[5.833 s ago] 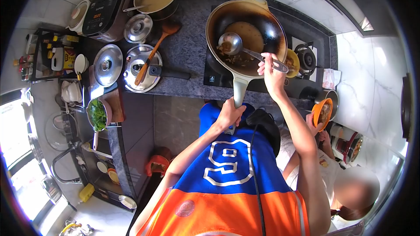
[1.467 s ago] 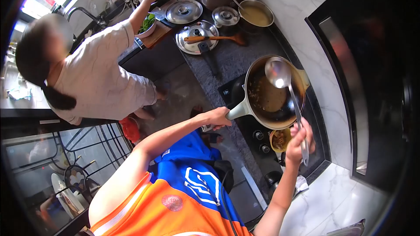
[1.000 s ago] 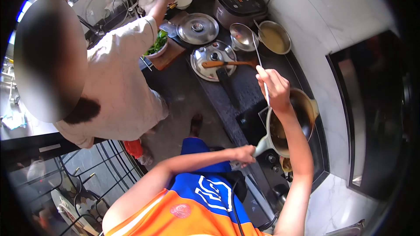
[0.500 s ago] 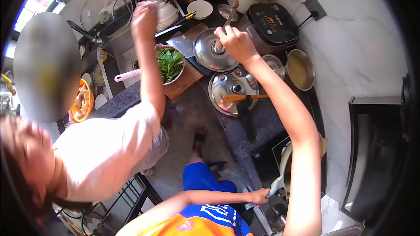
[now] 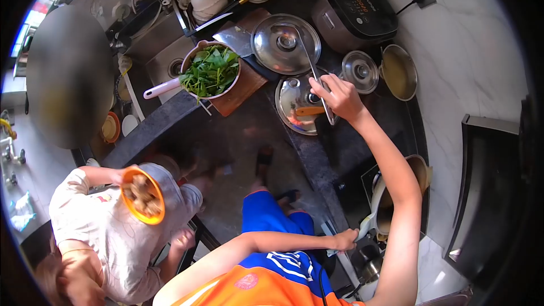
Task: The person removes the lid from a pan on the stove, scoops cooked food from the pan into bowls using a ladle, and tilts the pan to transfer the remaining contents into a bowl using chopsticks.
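Observation:
My left hand is closed around the end of the pale handle of a pan, which sits on the stove, partly hidden behind my right forearm. In my right hand is a long-handled metal ladle. Its shaft crosses in front of a large steel lid, and its head is hard to make out against that lid. Below this hand lie another shiny lid with a black knob and a wooden-handled utensil. A smaller lid is just to the right.
Leafy greens fill a pink-handled pan on a wooden board beside the sink. A rice cooker and a steel pot stand along the wall. At left, another person holds an orange bowl of food pieces.
My right hand has moved down and right from the large lid, carrying the ladle. The other person has shifted lower, with the orange bowl brought forward. My left hand stays on the pan handle.

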Available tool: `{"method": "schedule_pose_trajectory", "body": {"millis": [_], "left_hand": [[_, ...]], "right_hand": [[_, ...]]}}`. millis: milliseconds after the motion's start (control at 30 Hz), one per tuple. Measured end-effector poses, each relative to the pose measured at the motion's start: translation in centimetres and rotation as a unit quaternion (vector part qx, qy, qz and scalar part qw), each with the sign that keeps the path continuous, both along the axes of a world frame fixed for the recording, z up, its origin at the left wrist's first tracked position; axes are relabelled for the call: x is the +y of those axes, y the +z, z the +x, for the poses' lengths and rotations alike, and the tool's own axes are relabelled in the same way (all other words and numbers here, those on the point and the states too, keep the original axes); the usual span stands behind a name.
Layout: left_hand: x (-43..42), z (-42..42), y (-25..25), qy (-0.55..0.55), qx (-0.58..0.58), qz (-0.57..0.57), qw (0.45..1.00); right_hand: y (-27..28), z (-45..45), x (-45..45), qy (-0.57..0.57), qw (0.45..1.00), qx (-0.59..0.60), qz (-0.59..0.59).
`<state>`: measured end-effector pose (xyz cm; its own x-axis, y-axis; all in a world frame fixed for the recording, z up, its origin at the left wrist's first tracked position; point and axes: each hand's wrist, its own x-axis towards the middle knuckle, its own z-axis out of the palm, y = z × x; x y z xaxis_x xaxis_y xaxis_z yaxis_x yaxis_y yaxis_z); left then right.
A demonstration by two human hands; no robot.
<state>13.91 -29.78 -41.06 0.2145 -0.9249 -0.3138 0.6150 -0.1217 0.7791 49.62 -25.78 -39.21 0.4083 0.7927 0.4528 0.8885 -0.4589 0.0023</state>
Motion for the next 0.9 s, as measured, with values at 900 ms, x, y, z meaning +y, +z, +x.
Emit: {"method": "schedule_pose_trajectory", "body": {"millis": [900], "left_hand": [[-0.1, 0.5, 0.1, -0.015, 0.025, 0.016, 0.999]], "right_hand": [[-10.7, 2.5, -0.9, -0.050, 0.975, -0.006, -0.215]]}}
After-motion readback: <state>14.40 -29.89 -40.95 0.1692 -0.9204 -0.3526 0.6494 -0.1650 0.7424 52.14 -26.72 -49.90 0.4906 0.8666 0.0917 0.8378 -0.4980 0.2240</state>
